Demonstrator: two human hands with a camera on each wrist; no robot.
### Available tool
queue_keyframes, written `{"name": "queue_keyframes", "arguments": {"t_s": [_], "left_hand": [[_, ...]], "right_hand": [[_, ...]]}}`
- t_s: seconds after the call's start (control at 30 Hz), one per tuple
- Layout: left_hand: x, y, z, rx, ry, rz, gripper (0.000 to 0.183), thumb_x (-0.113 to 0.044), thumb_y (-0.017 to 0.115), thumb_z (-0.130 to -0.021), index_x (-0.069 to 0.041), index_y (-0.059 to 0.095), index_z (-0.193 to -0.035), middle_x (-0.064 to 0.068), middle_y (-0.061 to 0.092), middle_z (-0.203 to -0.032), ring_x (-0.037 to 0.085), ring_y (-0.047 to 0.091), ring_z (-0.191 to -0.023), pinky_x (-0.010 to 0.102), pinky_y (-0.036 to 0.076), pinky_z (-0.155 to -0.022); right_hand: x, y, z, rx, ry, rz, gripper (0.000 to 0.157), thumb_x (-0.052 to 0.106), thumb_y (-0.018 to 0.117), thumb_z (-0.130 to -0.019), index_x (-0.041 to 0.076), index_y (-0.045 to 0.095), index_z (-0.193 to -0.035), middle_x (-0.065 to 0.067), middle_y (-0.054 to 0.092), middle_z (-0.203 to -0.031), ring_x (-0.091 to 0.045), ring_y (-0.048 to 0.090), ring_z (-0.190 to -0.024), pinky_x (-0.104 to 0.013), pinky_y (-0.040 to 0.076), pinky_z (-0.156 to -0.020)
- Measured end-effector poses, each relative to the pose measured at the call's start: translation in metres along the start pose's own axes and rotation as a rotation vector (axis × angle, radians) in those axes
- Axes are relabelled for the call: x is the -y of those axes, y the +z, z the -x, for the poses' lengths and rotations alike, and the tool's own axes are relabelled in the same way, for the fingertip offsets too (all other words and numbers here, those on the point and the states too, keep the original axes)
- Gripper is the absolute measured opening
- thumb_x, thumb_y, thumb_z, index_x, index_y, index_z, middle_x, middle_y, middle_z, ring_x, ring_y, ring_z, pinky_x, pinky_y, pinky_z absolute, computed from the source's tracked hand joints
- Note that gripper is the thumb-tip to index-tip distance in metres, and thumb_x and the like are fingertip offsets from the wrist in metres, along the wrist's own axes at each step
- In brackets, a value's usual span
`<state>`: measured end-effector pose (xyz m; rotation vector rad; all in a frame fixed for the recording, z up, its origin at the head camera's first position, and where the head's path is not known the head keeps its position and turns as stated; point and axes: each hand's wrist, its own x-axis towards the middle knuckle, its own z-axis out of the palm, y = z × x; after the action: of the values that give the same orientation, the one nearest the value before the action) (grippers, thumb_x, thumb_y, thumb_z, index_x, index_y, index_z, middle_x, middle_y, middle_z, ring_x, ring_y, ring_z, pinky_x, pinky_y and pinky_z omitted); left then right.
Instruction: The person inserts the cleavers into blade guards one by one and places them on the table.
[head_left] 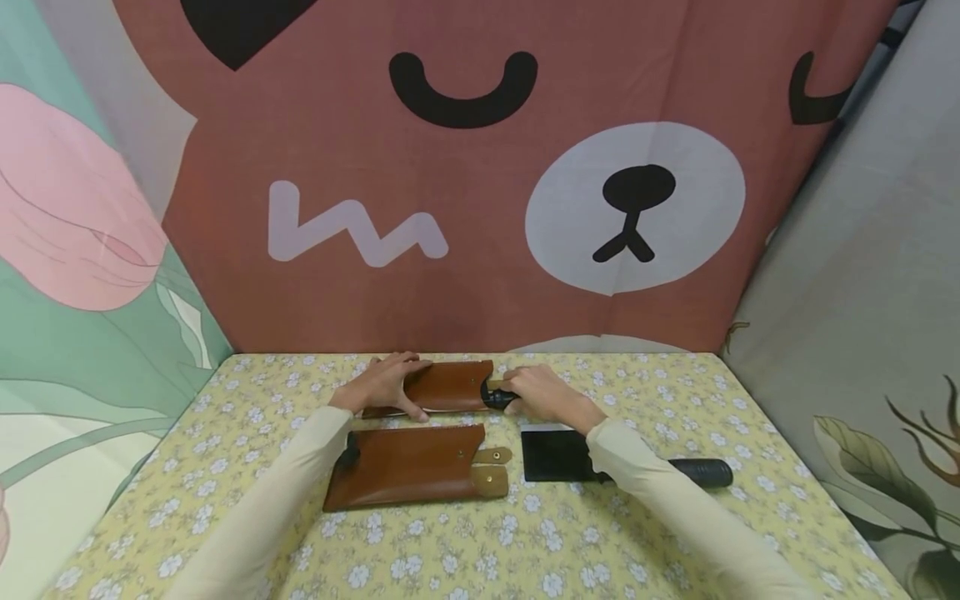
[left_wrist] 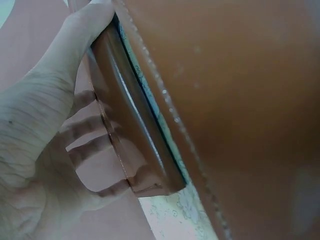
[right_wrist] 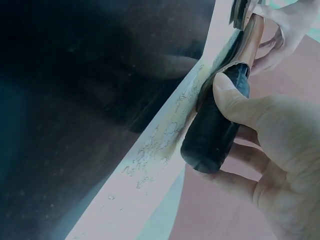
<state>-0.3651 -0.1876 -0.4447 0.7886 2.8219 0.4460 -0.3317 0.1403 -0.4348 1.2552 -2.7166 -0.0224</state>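
Observation:
Near the back of the table lies a brown leather sheath [head_left: 453,385], its mouth facing right. My left hand [head_left: 386,383] grips its left part across the width, with the thumb on the near edge and the fingers round the far edge. My right hand [head_left: 551,393] holds the black handle of a knife [right_wrist: 212,130] at the sheath's mouth; the knife's blade is hidden. In front lies a second brown sheath [head_left: 412,467] with two snap straps at its right end. To its right is a black-bladed cleaver [head_left: 551,457], partly covered by my right forearm.
A yellow flowered cloth [head_left: 465,567] covers the table. Behind it hangs a brown curtain [head_left: 487,308] with a bear's face. Printed cloths also hang at the left [head_left: 82,350] and right [head_left: 847,333] sides.

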Motion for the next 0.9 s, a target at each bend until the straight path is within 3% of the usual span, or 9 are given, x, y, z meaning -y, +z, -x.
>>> {"name": "queue_keyframes", "arguments": {"t_s": [0.33,0.57,0.9], "left_hand": [[0.0004,-0.0005,-0.0028,-0.014,0.014,0.002,0.111,-0.058,0.092,-0.074,-0.014,0.042,-0.162,0.022,0.033,-0.167,0.046,0.031,-0.153,0.075,0.022,-0.118],[0.0014,0.0001,-0.0037,-0.025,0.037,-0.006,0.111,-0.061,0.090,-0.074,-0.012,0.042,-0.162,0.022,0.035,-0.165,0.047,0.035,-0.150,0.074,0.027,-0.116],[0.0018,0.0002,-0.0052,0.009,0.021,0.017,0.110,-0.059,0.089,-0.078,-0.012,0.039,-0.164,0.023,0.028,-0.169,0.047,0.026,-0.155,0.075,0.018,-0.119]], "right_hand": [[-0.0005,-0.0019,-0.0019,0.000,0.020,-0.002,0.022,0.031,0.082,-0.091,0.013,0.080,-0.105,-0.002,0.072,-0.095,-0.013,0.063,-0.071,-0.026,0.039,-0.056],[-0.0013,-0.0032,-0.0021,0.016,0.045,-0.031,0.026,0.031,0.082,-0.091,0.013,0.080,-0.110,-0.004,0.074,-0.101,-0.016,0.068,-0.080,-0.029,0.046,-0.060],[-0.0019,-0.0026,-0.0017,0.025,0.059,-0.061,0.032,0.029,0.081,-0.092,0.012,0.078,-0.118,-0.006,0.074,-0.103,-0.016,0.064,-0.077,-0.028,0.039,-0.057]]}}
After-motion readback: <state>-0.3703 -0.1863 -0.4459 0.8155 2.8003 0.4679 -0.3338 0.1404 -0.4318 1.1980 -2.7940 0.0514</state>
